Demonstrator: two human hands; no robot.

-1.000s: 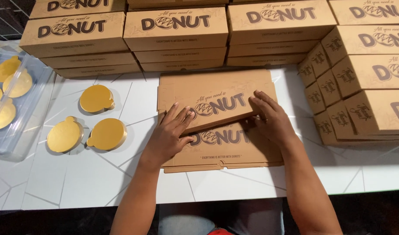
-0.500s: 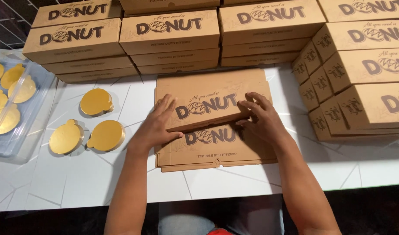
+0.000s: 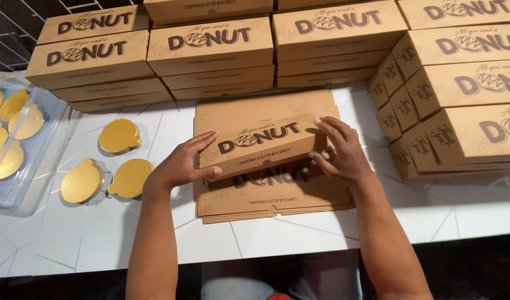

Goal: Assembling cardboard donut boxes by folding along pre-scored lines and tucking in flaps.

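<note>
Box folding, mid-fold

Hands are shaping a brown box [image 3: 266,145] on top of a pile of flat blanks [image 3: 271,194] in the middle of the white table [image 3: 477,211]. Left hand [image 3: 180,166] is pressed against the box's left end, fingers spread along the side, thumb tucked under the front edge. Right hand [image 3: 341,153] is clamped on the right end, fingers curled over the top corner and front wall. So both are holding the box between them, neither one loose. The box sits tilted, front edge lifted off the blanks, looks half formed to me.

My read: this is the squaring-up step, walls getting pushed into place. Next bit probably needs the end flaps tucked in without crushing the corners, with even pressure from both sides.

Finished boxes are stacked along the back [image 3: 210,50] and down the right [image 3: 460,111]. Three gold discs [image 3: 118,136] lie to the left on the table, more in a clear tray [image 3: 43,161] at the far left edge
</note>
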